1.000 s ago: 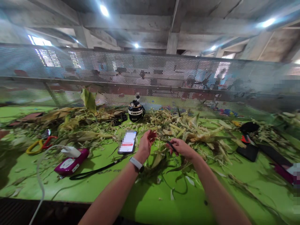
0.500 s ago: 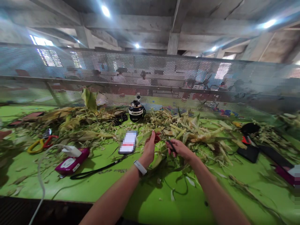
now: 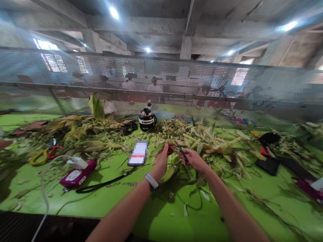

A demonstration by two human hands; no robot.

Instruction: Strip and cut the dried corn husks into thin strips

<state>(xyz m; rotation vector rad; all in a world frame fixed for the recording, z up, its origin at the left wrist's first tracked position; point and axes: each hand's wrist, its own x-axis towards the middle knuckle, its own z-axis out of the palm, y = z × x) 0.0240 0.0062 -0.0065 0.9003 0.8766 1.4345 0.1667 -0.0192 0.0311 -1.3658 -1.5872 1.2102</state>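
At the middle of the green table, my left hand (image 3: 163,156), with a white band at the wrist, is closed with its fingertips turned in. What lies between those fingers is too small to make out. Just to its right, my right hand (image 3: 193,158) grips black-handled scissors (image 3: 183,154), their thin blades pointing up and left toward my left fingers. Pale green and dry yellow corn husks (image 3: 204,141) are heaped behind both hands. Below them hang more husk strips (image 3: 171,171), partly in shadow.
Left of my hands lies a phone (image 3: 138,153) with a black strap. A purple power strip (image 3: 78,173) with a white plug and cable sits farther left, near yellow-and-red-handled scissors (image 3: 45,156). A black jug (image 3: 147,120) stands before the perforated metal screen (image 3: 161,77).
The scissors' blades now show between my hands, turned toward my left fingers. My left hand has shifted very slightly right; the things on the table stay put.
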